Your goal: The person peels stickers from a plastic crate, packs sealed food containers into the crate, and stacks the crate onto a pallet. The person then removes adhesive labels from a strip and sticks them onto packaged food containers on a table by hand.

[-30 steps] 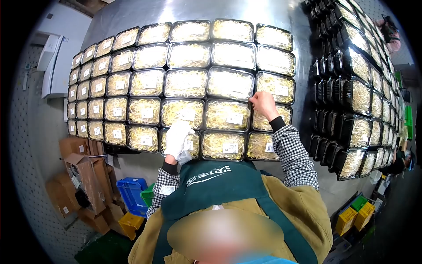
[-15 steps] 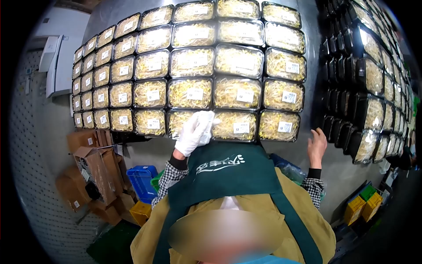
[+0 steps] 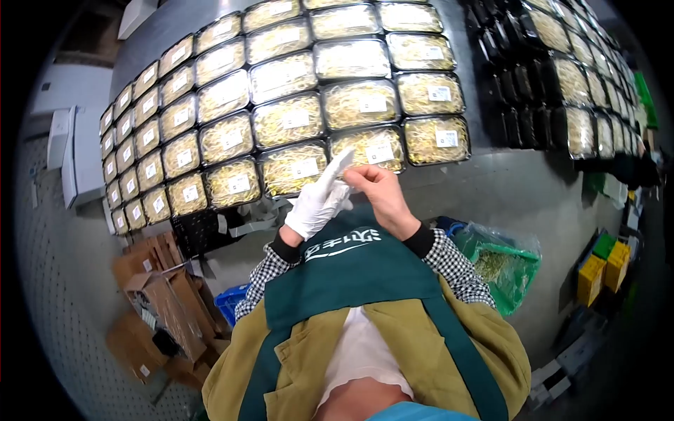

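My left hand (image 3: pixel 317 210) wears a thin white glove. Its fingers stretch forward over the near edge of the packed trays, and whether anything lies in its palm is hidden. Against the gloved fingers, my bare right hand (image 3: pixel 385 200) has thumb and forefinger pinched together; what is between them is too small to make out. Just beyond both hands sits a black tray of bean sprouts (image 3: pixel 358 153) under clear film, with a white label (image 3: pixel 380 152). A similar labelled sprout tray (image 3: pixel 284 175) lies left of it, and another sprout tray (image 3: pixel 425 149) to the right.
Rows of sprout trays cover the metal table (image 3: pixel 460 84). Stacked sprout trays (image 3: pixel 579 130) stand at the right. Below are a green bag (image 3: pixel 516 281) with loose sprouts, a blue crate (image 3: pixel 230 302), cardboard boxes (image 3: pixel 168 302) and yellow crates (image 3: pixel 591 279).
My right hand has come in from the right side to meet the gloved left hand, its fingers now pinched. The view has shifted, so the trays appear higher and tilted.
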The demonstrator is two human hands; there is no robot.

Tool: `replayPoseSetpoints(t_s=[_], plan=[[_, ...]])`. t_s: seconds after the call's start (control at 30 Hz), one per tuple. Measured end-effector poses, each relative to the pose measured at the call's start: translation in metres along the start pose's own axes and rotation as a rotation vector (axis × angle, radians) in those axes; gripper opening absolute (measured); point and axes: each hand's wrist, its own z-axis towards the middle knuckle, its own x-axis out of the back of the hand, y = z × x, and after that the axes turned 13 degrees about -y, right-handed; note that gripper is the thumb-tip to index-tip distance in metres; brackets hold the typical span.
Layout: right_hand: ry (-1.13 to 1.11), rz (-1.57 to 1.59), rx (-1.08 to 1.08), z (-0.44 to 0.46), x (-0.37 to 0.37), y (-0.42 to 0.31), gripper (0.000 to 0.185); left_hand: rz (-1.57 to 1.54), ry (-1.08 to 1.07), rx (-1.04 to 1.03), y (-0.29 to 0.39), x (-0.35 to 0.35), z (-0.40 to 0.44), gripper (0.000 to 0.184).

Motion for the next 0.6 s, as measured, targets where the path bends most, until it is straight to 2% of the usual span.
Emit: replayPoseSetpoints(t_s=[0.07, 0.13, 0.17, 0.27, 0.33, 0.5, 0.53, 0.57, 0.6], plan=[[0.070, -0.058, 0.111, -0.009, 0.008, 0.009, 0.013, -0.086, -0.004, 0.134, 0.004, 0.000, -0.006, 0.056], [0.166, -0.139, 0.233, -0.016, 0.022, 0.006, 0.011, -0.151, -0.013, 0.116, -0.017, -0.002, -0.011, 0.057], [0.212, -0.182, 0.273, -0.018, 0.036, 0.003, 0.009, -0.287, -0.075, 0.124, -0.014, -0.004, -0.010, 0.057], [0.146, -0.205, 0.106, -0.027, 0.046, -0.013, 0.023, -0.532, -0.189, 0.163, 0.001, -0.013, -0.009, 0.059], [0.017, -0.177, -0.016, -0.031, 0.038, -0.013, 0.028, -0.543, -0.221, 0.111, -0.004, -0.022, -0.006, 0.062], [-0.008, 0.016, -0.041, -0.029, 0.036, -0.004, 0.020, -0.075, -0.186, 0.140, 0.000, -0.030, -0.002, 0.058], [0.002, -0.043, 0.017, -0.031, 0.037, 0.001, 0.018, 0.014, -0.182, 0.133, -0.005, -0.030, -0.002, 0.058], [0.015, -0.104, 0.078, -0.033, 0.040, 0.008, 0.016, 0.301, -0.104, 0.090, -0.018, -0.032, -0.002, 0.053], [0.030, -0.168, 0.138, -0.037, 0.041, 0.008, 0.014, 0.420, -0.044, 0.140, -0.029, -0.033, -0.002, 0.052]])
